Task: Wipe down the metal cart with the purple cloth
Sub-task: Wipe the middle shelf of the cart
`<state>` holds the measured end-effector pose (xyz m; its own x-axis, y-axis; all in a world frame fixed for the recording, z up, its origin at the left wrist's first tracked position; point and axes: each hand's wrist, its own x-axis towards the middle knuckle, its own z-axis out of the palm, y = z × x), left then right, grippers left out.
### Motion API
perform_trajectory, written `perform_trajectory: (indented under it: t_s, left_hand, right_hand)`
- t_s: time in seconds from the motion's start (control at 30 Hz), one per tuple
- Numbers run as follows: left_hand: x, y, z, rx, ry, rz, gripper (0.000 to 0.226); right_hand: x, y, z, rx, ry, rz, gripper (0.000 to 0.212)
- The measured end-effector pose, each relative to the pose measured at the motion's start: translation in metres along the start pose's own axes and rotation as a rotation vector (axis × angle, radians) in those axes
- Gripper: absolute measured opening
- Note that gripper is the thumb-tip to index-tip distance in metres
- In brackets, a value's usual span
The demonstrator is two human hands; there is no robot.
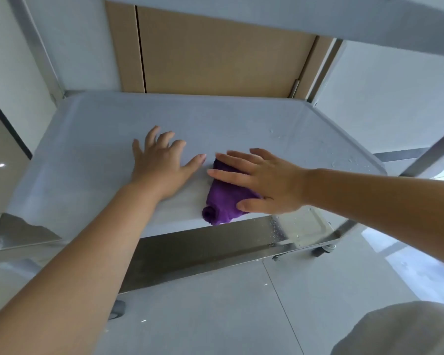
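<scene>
Grey fabric over a knee (405, 331) fills the bottom right corner, closest to the lens, above pale glossy floor tiles (241, 316). Beyond it stands the metal cart (92, 129), a brushed steel trolley with angled corner posts, a flat middle shelf with a raised rim, a lower shelf beneath and grey castor wheels (324, 249). Brown wooden door panels (215, 52) show behind it. Water droplets dot the right side of the shelf rim. On the middle shelf, near its front edge, lies the purple cloth (222, 201), a bunched microfibre rag. Pressing down on it is the right hand (264, 183), fingers straight and spread, thumb along the cloth's near side. Just beside it, the left hand (159, 165) rests flat on bare steel, fingers splayed, holding nothing.
</scene>
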<state>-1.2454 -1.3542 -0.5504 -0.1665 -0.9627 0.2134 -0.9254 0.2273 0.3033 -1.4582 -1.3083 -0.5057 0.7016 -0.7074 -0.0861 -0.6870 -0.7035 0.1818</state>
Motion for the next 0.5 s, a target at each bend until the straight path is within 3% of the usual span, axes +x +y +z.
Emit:
perform_trajectory:
  t_s: [0.1, 0.13, 0.2, 0.23, 0.37, 0.5]
  left_hand:
    - [-0.003, 0.009, -0.003, -0.031, 0.188, 0.186, 0.045]
    - [-0.004, 0.015, -0.005, -0.038, 0.233, 0.224, 0.041]
    - [-0.008, 0.03, -0.008, -0.086, 0.24, 0.219, 0.035]
    - [-0.011, 0.037, -0.009, -0.133, 0.232, 0.186, 0.032]
    - [-0.017, 0.052, -0.004, -0.447, 0.118, -0.108, 0.033]
    - [-0.024, 0.066, 0.006, -0.596, -0.005, -0.194, 0.037]
  right_hand:
    - [0.004, -0.042, -0.012, 0.407, 0.438, 0.348, 0.068]
    - [0.008, -0.056, -0.012, 0.543, 0.459, 0.517, 0.066]
    - [0.019, -0.074, -0.003, 0.664, 0.228, 0.817, 0.066]
    - [0.024, -0.077, 0.004, 0.659, 0.146, 0.875, 0.068]
    - [0.026, -0.077, 0.024, 0.468, 0.13, 0.795, 0.072]
    - [0.011, -0.055, 0.027, 0.468, 0.115, 0.582, 0.078]
